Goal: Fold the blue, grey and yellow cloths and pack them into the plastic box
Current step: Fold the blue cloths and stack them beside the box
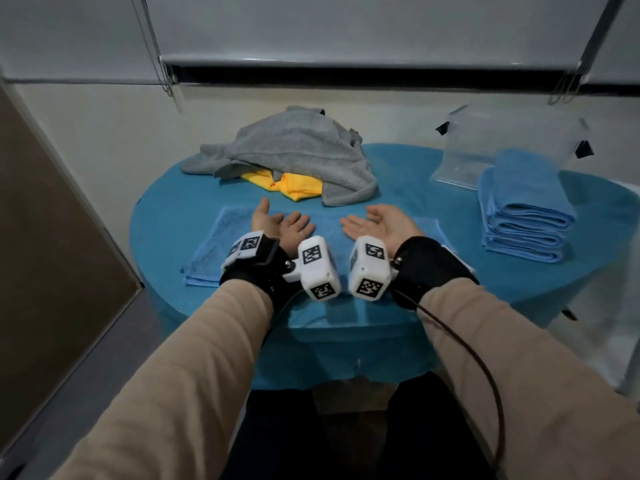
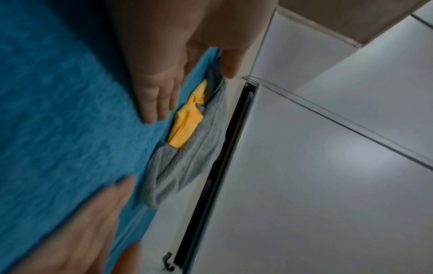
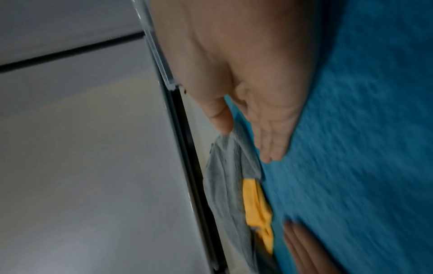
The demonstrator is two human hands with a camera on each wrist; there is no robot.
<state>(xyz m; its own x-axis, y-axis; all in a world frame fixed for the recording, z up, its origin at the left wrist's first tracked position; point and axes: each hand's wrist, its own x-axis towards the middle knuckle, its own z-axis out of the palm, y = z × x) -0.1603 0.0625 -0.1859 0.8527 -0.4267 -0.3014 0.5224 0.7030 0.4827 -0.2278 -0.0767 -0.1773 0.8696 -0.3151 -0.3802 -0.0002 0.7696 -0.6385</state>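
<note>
A blue cloth [image 1: 221, 244] lies flat in a folded strip on the table in front of me. Both hands hover palm-up over it with straight fingers, my left hand [image 1: 277, 221] over its left half and my right hand [image 1: 379, 223] over its right half, holding nothing. Behind them a crumpled grey cloth [image 1: 294, 150] covers most of a yellow cloth [image 1: 291, 187]. The clear plastic box [image 1: 485, 147] stands at the back right. The wrist views show the left hand [image 2: 161, 92] and the right hand [image 3: 269, 133] above the blue cloth [image 2: 58, 111], with the grey cloth [image 2: 187, 161] and yellow cloth [image 3: 255, 204] beyond.
A stack of folded blue cloths [image 1: 526, 209] sits at the right, in front of the box. The round table [image 1: 408, 181] has a blue cover and stands against a wall under a roller blind [image 1: 346, 29]. A cable [image 1: 485, 368] hangs from my right wrist.
</note>
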